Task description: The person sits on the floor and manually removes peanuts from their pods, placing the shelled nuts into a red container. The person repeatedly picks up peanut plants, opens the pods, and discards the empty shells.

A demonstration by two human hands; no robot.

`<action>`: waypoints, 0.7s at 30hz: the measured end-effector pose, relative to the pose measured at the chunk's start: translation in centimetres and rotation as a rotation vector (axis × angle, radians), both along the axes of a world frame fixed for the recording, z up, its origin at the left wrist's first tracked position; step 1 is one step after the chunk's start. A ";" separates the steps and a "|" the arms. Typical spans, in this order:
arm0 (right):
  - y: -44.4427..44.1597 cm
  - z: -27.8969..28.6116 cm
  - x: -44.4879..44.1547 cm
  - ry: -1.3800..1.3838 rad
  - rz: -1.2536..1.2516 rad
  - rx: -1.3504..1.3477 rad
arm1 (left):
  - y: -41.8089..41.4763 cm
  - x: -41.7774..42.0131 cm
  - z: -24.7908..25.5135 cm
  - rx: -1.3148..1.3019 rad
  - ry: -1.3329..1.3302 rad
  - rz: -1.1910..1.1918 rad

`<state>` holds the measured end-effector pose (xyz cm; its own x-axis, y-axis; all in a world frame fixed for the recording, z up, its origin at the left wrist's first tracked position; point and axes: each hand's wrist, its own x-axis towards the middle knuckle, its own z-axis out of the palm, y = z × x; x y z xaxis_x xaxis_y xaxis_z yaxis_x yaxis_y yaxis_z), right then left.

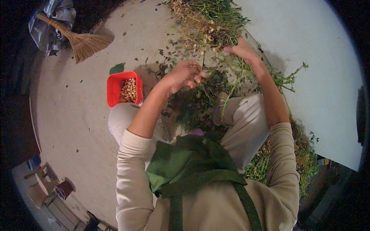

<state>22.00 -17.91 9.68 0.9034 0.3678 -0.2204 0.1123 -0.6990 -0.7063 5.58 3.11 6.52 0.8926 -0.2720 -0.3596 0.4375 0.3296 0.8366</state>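
Note:
Bundles of uprooted peanut plants (214,23), with pods and roots showing, lie on the floor at the top centre. My right hand (241,50) is at the near edge of this heap, thumb apart and beside the roots; whether it grips a stem cannot be told. To its left, my left hand (189,73) hovers above loose dark leaves (206,86), its fingers curled and slightly blurred; a small pod in it cannot be ruled out. A red square bucket (113,89), partly filled with peanut pods (128,91), stands beside my left knee.
A straw broom (83,43) and crumpled clear plastic (39,29) lie at the upper left. More plants (306,164) are piled behind my right arm, along a pale wall (312,57). Wooden furniture (62,212) and a dark red pot (64,189) stand at the lower left.

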 end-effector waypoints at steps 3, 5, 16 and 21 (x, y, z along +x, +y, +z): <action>-0.1 -0.5 0.2 -0.036 -0.074 0.000 | -0.1 0.8 -0.5 -0.129 0.094 0.043; 0.2 -0.2 -0.1 -0.018 -0.092 -0.005 | 0.2 1.0 -0.5 -0.146 0.125 0.033; 1.6 1.2 -2.4 0.226 0.060 0.067 | -3.2 2.6 -0.8 1.171 -0.588 0.380; 1.3 -0.1 -1.8 0.120 -0.016 -0.077 | -2.4 2.7 -1.5 1.396 -0.580 0.291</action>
